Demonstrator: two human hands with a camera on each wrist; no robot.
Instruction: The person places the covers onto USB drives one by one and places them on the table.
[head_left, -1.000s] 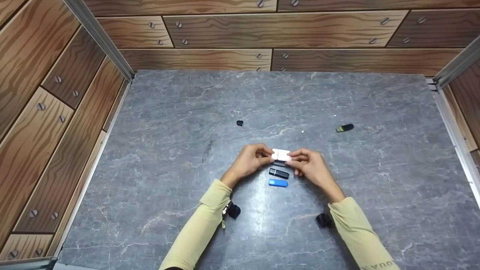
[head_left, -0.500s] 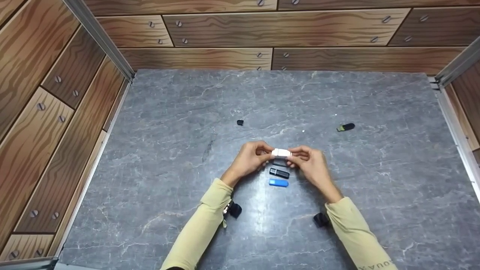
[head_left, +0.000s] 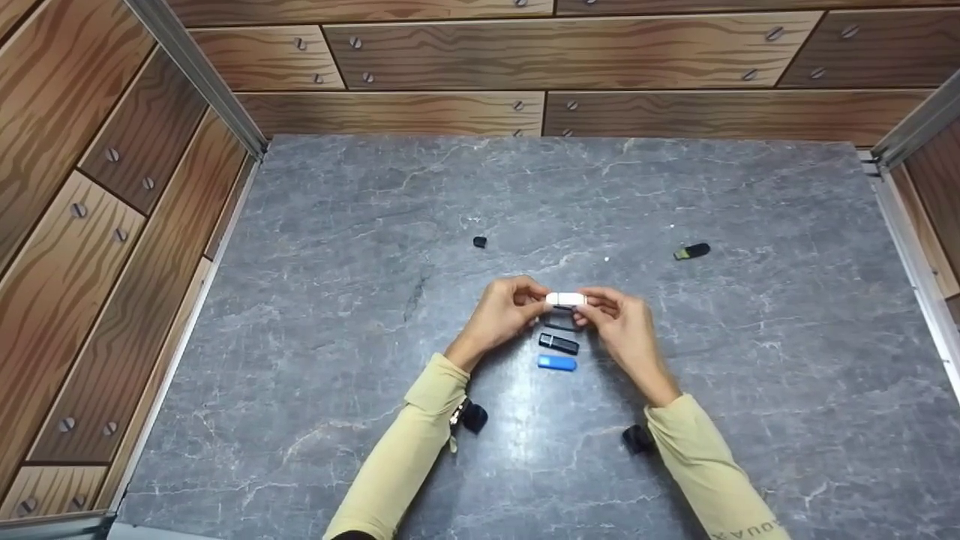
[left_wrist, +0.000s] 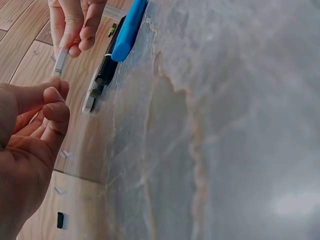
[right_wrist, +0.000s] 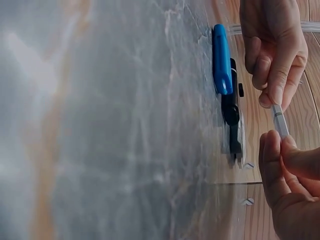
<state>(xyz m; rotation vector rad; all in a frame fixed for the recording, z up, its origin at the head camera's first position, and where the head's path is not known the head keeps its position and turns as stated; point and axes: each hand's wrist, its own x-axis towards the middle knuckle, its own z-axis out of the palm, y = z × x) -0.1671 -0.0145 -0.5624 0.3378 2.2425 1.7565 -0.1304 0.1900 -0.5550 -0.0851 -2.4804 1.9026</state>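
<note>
A white USB stick (head_left: pixel 566 299) with a seam across it is held level above the table by both hands. My left hand (head_left: pixel 501 315) pinches its left end between thumb and fingers. On its right end, my right hand (head_left: pixel 621 321) has a like pinch. Both wrist views show the stick (right_wrist: pixel 280 124) edge-on, its ends hidden by fingertips. Just below it in the head view, a row lies on the table: a dark stick (head_left: pixel 561 325) partly covered by the hands, a black USB stick (head_left: pixel 559 343) with a silvery band and a blue USB stick (head_left: pixel 556 363).
A small black cap (head_left: pixel 480 242) lies farther back on the grey marbled table (head_left: pixel 337 262). Back right is a black stick with a green end (head_left: pixel 691 251). Wood-patterned walls (head_left: pixel 585 52) enclose the table at the back and sides.
Both hands have shifted slightly away from the body with the white USB stick. The stick has tilted, so it looks narrower and more of the dark stick below shows.
</note>
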